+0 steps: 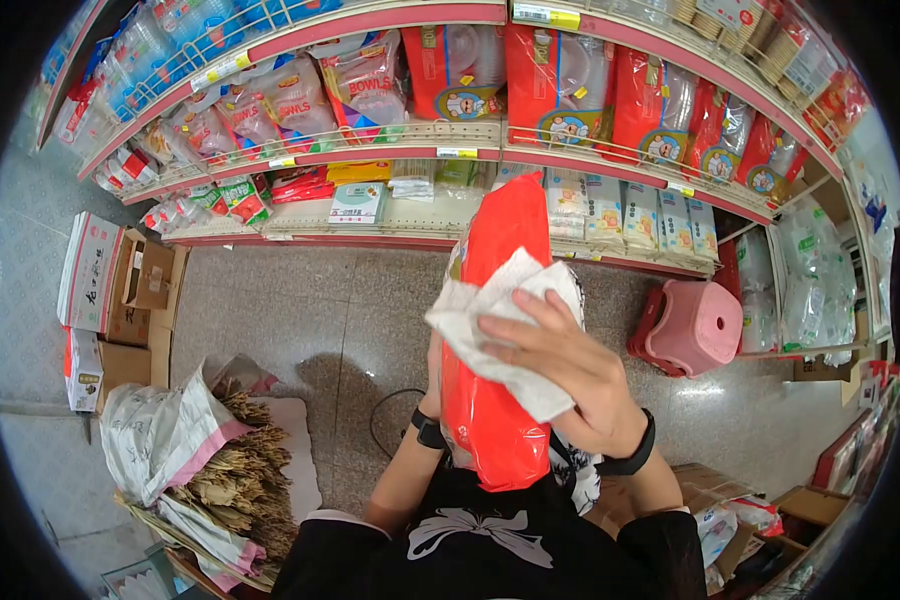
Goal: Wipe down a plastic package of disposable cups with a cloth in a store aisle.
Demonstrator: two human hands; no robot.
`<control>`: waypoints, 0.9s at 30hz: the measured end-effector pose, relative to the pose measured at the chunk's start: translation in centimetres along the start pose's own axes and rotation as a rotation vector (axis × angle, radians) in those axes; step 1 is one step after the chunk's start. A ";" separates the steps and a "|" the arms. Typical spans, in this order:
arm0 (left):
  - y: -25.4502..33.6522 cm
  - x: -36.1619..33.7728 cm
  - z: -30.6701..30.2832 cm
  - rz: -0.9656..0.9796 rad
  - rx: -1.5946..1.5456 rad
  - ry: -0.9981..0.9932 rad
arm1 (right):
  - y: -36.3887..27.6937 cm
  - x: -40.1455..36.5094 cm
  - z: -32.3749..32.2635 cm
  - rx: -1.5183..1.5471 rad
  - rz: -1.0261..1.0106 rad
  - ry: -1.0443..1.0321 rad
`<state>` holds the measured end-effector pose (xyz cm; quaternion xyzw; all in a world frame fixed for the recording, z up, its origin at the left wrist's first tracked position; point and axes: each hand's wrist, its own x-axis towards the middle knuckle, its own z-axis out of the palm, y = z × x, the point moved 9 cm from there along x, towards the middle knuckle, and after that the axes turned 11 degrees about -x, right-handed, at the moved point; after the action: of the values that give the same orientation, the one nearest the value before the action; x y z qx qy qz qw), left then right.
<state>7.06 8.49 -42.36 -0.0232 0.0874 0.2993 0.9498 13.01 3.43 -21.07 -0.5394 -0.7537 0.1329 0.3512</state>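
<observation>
A long red plastic package is held up in front of my body, its narrow side facing me. My left hand grips it from its left side, with most of the fingers hidden behind it. On the package's upper face, my right hand presses a folded white cloth. The thumb is out of sight under the cloth, and the fingers lie bent across it. Similar red packages of clear plastic tableware stand on the shelf ahead.
Shelves of bagged bowls and cups curve across the front. Pink stacked stools are on the floor at the right. Dried stalks in a white sack lie at the lower left, near cardboard boxes.
</observation>
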 end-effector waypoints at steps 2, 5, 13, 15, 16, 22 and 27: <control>1.3 -0.8 0.4 0.090 0.277 -0.126 | -0.4 -0.6 0.0 0.090 0.001 -0.004; 1.6 -0.5 0.2 0.076 0.211 -0.024 | -1.1 -1.8 0.3 0.214 -0.052 -0.010; 3.1 -0.7 2.8 0.119 0.229 0.089 | 0.1 -4.8 -0.7 0.713 -0.021 0.048; 3.3 -0.8 3.1 0.134 0.199 0.125 | 3.6 -7.2 -1.4 0.697 0.254 0.235; 3.5 -1.0 2.8 0.150 0.167 0.160 | 8.4 -13.0 -1.2 0.567 0.533 0.499; 3.9 -1.3 1.4 0.122 0.304 0.155 | 14.3 -6.9 -7.3 0.459 0.630 0.905; 3.4 -1.5 3.2 0.174 0.282 0.156 | 10.0 -0.8 -2.4 0.376 0.297 0.363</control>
<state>4.34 10.77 -38.87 0.0949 0.2035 0.3626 0.9045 21.95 6.16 -25.47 -0.5840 -0.5536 0.2214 0.5508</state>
